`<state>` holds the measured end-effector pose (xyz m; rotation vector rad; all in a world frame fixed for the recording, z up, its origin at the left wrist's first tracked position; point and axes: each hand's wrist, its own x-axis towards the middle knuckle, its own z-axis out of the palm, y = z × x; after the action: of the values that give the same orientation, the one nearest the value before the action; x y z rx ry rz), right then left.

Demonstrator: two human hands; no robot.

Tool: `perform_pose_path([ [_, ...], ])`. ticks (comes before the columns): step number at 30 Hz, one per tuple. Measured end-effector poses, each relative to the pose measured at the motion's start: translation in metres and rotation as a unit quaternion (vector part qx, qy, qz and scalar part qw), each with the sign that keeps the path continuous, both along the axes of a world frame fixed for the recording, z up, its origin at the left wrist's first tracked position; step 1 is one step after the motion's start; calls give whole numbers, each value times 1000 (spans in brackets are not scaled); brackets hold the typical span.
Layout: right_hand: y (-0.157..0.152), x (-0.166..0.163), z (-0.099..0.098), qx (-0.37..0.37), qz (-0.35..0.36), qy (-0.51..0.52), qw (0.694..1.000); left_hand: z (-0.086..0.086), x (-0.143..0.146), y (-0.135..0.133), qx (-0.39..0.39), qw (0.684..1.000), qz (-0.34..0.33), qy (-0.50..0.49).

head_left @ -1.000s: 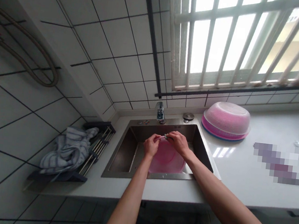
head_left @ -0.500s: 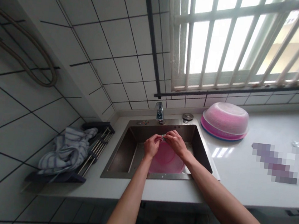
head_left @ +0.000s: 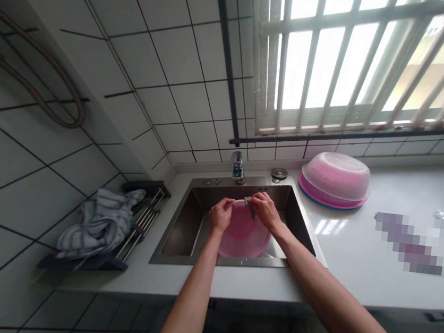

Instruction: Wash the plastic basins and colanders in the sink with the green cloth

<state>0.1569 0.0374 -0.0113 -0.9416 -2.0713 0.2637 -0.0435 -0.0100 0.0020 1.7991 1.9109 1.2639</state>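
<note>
A pink plastic basin [head_left: 241,238] sits tilted in the steel sink [head_left: 183,229], its far rim raised. My left hand [head_left: 221,215] is closed on that rim at its left side, thumb and fingers pinching the edge. On the right, my right hand [head_left: 264,210] pinches a small grey-green cloth [head_left: 251,209] against the same rim. Part of the cloth hangs down inside the basin; the rest is hidden by my fingers.
Behind the sink stand a chrome faucet [head_left: 237,166] and a metal drain strainer [head_left: 279,173]. Upturned pink bowls [head_left: 336,180] rest on the white counter [head_left: 350,256] at right. A striped towel [head_left: 99,222] lies on a rack [head_left: 145,224] at left.
My hands have moved apart along the rim, the left one slightly leftward. The basin's rim has come into view between them, and more of the cloth now hangs down.
</note>
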Motion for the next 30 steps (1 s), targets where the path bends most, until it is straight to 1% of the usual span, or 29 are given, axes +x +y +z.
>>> perform_pose_path([
  [2, 0, 1, -1, 0, -8, 4, 1000, 0, 0, 0, 2, 1000, 6, 9],
  [7, -3, -9, -3, 13, 13, -14, 1000, -2, 11, 0, -17, 998, -47, 27],
  [10, -3, -12, -2, 14, 23, -18, 999, -2, 12, 0, -16, 998, -56, 18],
  [13, -1, -5, -1, 4, 10, -6, 1000, -1, 5, 1, 1, 1000, -25, 1],
  [18, 8, 15, -4, -29, -72, 45, 996, -1, -8, 4, 35, 995, 54, -77],
  [20, 12, 20, -8, -43, -100, 55, 993, -1, -11, 5, 53, 992, 64, -100],
  [22, 15, 22, -12, -59, -115, 59, 990, -3, -13, 6, 60, 992, 48, -102],
  [24, 15, 21, -13, -71, -114, 61, 989, -4, -13, 6, 57, 996, 22, -72],
  [28, 12, 16, -12, -70, -74, 49, 994, -6, -9, 6, 38, 997, -61, 21],
  [30, 10, 14, -9, -67, -63, 46, 995, -6, -6, 5, 34, 995, -86, 39],
])
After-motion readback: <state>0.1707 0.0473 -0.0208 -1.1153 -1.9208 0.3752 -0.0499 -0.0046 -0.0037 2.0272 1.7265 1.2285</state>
